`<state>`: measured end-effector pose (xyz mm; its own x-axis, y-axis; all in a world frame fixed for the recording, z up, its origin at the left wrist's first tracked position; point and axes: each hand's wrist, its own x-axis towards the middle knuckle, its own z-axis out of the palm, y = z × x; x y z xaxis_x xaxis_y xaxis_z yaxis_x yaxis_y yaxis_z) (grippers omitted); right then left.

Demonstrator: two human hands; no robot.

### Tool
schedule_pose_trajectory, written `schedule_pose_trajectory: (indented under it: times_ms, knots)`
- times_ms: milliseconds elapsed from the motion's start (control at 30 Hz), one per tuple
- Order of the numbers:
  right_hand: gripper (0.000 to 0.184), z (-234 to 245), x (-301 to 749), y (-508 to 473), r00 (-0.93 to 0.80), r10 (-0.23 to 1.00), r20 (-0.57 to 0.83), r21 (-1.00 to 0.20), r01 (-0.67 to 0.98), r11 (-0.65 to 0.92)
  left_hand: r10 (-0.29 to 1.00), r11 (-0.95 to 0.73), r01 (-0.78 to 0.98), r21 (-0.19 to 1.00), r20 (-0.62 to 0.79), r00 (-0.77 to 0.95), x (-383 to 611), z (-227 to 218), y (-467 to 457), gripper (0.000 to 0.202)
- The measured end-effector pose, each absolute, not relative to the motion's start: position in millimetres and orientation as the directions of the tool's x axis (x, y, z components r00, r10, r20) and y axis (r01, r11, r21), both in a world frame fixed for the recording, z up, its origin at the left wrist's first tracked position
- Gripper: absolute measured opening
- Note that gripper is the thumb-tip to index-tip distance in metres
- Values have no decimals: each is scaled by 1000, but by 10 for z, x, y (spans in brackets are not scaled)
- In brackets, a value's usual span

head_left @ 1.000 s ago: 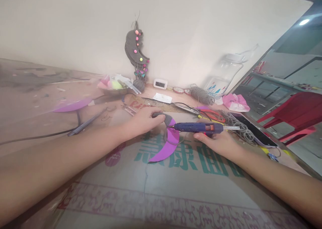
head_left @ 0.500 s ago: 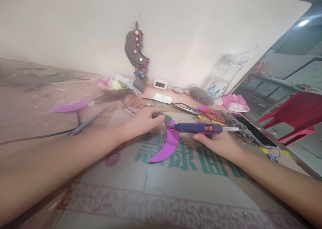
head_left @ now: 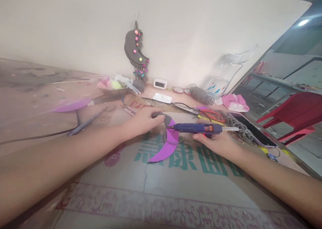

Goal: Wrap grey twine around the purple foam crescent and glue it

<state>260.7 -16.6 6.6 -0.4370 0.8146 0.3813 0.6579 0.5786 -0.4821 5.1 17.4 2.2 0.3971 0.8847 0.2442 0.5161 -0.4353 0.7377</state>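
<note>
The crescent (head_left: 168,146) is mid-scene over the printed board (head_left: 120,192), its far end wrapped in yarn (head_left: 169,119) and pinched by the left hand (head_left: 147,120). The right hand (head_left: 217,141) grips a glue gun (head_left: 190,128) pointing left at the crescent.

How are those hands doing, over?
Left hand gripping purple crescent. Right hand holding glue gun, aimed at crescent. Yarn loop across crescent.

Site appeared to be a craft workspace: a glue gun (head_left: 191,128) was held over a desk (head_left: 85,89) bearing grey yarn (head_left: 201,94), a bowl (head_left: 112,92) of bright pieces (head_left: 115,84) and scraps (head_left: 60,89); a beaded crescent ornament (head_left: 130,48) showed against the pale wall (head_left: 75,27). Beyond stood a red chair (head_left: 297,111) and second desk (head_left: 281,79).
</note>
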Motion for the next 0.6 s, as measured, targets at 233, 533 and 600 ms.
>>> schedule_pose_trajectory:
  times_ms: [233, 533, 600]
  knots:
    - [30, 104, 2578, -188, -431, 832, 350, -490, 672, 555, 881, -447, 524, 725, 257, 397, 44, 31, 180, 20]
    - [32, 96, 2587, -180, -437, 813, 384, -462, 672, 579, 881, -450, 537, 713, 257, 396, 50, 32, 172, 19]
    - [33, 99, 2585, -182, -433, 815, 386, -466, 671, 577, 884, -444, 539, 716, 252, 394, 49, 27, 174, 19]
